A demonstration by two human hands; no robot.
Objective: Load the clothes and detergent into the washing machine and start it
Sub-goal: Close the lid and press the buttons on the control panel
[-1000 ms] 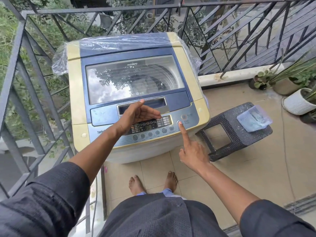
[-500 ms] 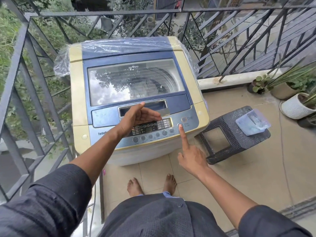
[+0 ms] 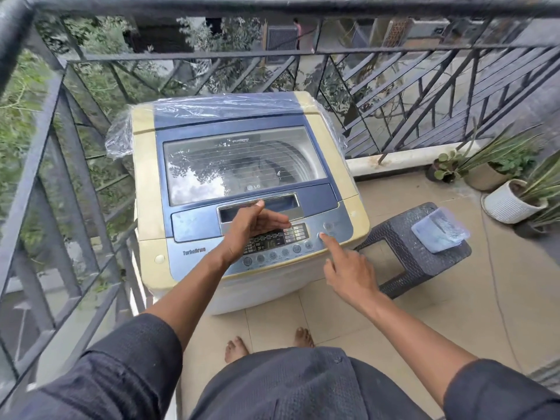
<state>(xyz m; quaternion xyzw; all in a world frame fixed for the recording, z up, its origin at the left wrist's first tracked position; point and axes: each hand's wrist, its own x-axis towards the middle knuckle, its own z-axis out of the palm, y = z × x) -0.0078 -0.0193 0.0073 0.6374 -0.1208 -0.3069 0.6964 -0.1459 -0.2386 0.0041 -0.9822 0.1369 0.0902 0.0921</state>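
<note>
I'm seeing soft, even daylight with only faint shadows. Sky and foliage are glaring off the washing machine lid (image 3: 242,168), hiding the drum. The railing (image 3: 45,165) left of it is bowing and smearing toward the frame edge.

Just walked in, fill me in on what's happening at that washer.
A person stands barefoot on a balcony at a top-loading washing machine whose glass lid is shut. The right hand has its index finger on a round button at the right end of the control panel. The left hand hovers open over the display, holding nothing. A clear plastic container sits on a dark stool beside the machine.
</note>
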